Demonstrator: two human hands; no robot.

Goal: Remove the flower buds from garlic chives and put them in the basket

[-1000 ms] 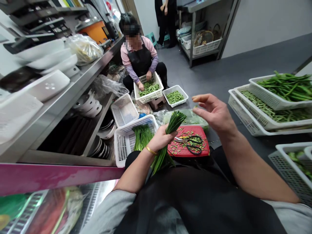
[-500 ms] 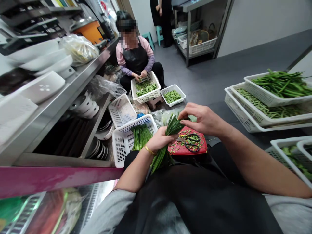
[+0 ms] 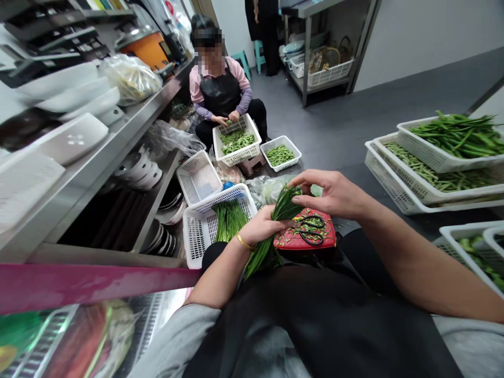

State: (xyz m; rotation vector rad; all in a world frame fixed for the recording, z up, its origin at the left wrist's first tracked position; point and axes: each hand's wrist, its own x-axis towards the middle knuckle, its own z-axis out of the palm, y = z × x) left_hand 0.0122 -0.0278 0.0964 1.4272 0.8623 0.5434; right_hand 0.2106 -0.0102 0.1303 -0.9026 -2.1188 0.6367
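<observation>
My left hand [image 3: 264, 226], with a gold bracelet at the wrist, is wrapped round a bunch of chives [image 3: 286, 203], long thin green stalks. The lower stalks hang down towards my lap, and the tips point up and away. At the tips is my right hand [image 3: 328, 194], thumb and fingers curled in a pinch on them. Below the hands, black-handled scissors [image 3: 312, 231] lie on a red stool top [image 3: 291, 242] strewn with green trimmings. The scissors' blades are partly hidden by my left hand. More chives [image 3: 229, 219] lie in a white basket [image 3: 192, 231] to the left.
Across from me a seated person [image 3: 220, 89] handles green pieces over a white basket [image 3: 241, 156]. Stacked baskets of green beans [image 3: 437, 168] stand at the right. A steel shelf [image 3: 145, 113] with dishes runs along the left. Another white basket [image 3: 199, 176] sits beyond the chives.
My view has shifted slightly. My left hand keeps its hold on the chives, and my right hand stays at the tips with its fingers slightly moved.
</observation>
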